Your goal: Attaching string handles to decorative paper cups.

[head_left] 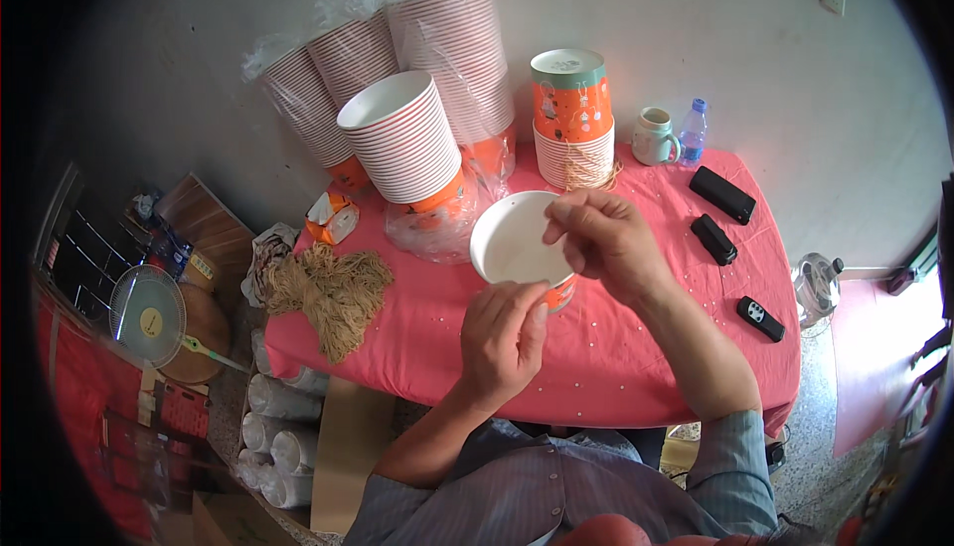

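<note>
A white-lined paper bucket (517, 238) with an orange outside stands on the pink-covered table in front of me, its mouth tilted toward me. My left hand (505, 337) is closed at the bucket's near rim, thumb and fingers pinching the edge. Over the right side of the rim, my right hand (608, 243) is held in a pinch; anything between its fingertips is too small to make out. A bundle of tan cords (333, 298) lies to the left. Behind the bucket, more paper buckets (572, 109) are stacked upside down on others with tan cord at their side.
Tall stacks of nested buckets (402, 139), partly in clear plastic, stand at the back left. A mug (654, 137) and a water bottle (694, 134) are at the back right. Black devices (722, 195) and a remote (760, 318) lie along the right. An orange packet (331, 218) sits at left.
</note>
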Action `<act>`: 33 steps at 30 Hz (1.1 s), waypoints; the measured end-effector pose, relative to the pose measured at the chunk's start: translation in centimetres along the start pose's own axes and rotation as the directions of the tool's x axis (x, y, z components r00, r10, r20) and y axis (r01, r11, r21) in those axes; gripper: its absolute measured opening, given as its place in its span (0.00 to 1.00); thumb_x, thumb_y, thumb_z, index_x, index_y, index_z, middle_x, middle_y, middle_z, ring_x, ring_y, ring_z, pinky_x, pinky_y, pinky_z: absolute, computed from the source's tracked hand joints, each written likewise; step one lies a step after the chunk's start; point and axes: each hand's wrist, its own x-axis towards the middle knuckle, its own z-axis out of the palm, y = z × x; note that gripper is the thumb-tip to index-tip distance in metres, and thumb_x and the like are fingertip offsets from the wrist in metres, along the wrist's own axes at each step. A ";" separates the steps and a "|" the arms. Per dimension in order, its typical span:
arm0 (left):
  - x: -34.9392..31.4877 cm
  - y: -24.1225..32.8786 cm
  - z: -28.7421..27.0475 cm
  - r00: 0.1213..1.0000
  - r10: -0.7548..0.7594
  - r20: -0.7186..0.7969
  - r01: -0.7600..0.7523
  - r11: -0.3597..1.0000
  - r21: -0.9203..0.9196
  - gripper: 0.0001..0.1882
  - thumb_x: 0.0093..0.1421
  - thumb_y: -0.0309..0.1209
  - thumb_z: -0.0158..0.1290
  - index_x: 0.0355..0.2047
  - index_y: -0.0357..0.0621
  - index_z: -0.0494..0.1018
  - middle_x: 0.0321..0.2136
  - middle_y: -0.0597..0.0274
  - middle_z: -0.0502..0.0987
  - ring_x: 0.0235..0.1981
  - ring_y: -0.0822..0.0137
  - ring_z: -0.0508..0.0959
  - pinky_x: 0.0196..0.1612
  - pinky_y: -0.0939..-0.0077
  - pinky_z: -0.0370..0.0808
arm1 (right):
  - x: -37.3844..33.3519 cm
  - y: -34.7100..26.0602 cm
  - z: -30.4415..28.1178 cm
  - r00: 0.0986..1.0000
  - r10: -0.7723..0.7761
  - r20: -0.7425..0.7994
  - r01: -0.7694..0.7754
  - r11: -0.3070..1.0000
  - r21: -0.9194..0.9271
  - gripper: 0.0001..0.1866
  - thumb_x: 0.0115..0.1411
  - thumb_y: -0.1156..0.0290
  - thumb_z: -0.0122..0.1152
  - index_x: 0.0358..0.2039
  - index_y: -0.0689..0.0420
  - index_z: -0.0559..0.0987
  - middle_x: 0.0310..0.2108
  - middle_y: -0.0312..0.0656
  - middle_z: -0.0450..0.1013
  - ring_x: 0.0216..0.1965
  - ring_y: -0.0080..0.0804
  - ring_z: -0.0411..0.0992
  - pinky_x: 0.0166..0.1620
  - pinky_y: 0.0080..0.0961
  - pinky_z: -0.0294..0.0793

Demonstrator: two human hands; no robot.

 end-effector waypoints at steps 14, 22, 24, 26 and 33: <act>0.3 -7.1 -6.4 0.898 -0.056 0.437 -0.124 0.920 0.372 0.17 0.59 0.19 0.58 0.48 0.44 0.84 0.52 0.55 0.83 0.63 0.48 0.77 0.77 0.32 0.61 | -1.2 -6.7 -3.5 0.969 -0.238 -0.060 0.171 0.833 -0.527 0.12 0.78 0.62 0.64 0.43 0.59 0.85 0.26 0.33 0.79 0.22 0.15 0.73 0.26 0.17 0.69; 2.0 -1.0 -2.4 0.955 -0.036 0.295 -0.009 0.989 0.150 0.18 0.62 0.34 0.68 0.48 0.39 0.80 0.47 0.48 0.83 0.52 0.45 0.83 0.61 0.43 0.75 | -1.0 -6.5 -3.8 0.973 -0.227 -0.052 0.129 0.713 -0.689 0.12 0.76 0.66 0.63 0.46 0.63 0.86 0.28 0.33 0.79 0.30 0.16 0.77 0.33 0.22 0.77; 1.9 0.0 -0.5 0.947 -0.017 0.320 -0.056 0.975 0.217 0.18 0.64 0.38 0.68 0.50 0.41 0.81 0.42 0.50 0.85 0.48 0.51 0.85 0.61 0.43 0.76 | -1.0 -6.4 -3.7 0.971 -0.237 -0.043 0.137 0.691 -0.710 0.12 0.76 0.66 0.65 0.46 0.62 0.87 0.28 0.32 0.79 0.29 0.15 0.76 0.32 0.20 0.77; 1.5 -0.2 0.4 0.880 -0.062 0.470 -0.077 0.960 0.271 0.15 0.65 0.35 0.67 0.48 0.39 0.83 0.38 0.50 0.87 0.41 0.51 0.87 0.61 0.45 0.77 | -1.0 -6.3 -3.6 0.968 -0.249 -0.037 0.143 0.667 -0.732 0.12 0.76 0.65 0.66 0.46 0.62 0.88 0.29 0.30 0.79 0.29 0.14 0.76 0.32 0.19 0.76; 2.0 -3.3 -5.5 0.840 -0.198 0.505 -0.035 0.909 0.415 0.14 0.65 0.29 0.61 0.51 0.40 0.81 0.47 0.50 0.86 0.52 0.51 0.85 0.73 0.40 0.67 | -1.1 -6.5 -4.3 0.960 -0.280 -0.031 0.152 0.608 -0.780 0.11 0.75 0.68 0.64 0.47 0.62 0.88 0.28 0.32 0.78 0.30 0.16 0.75 0.33 0.22 0.76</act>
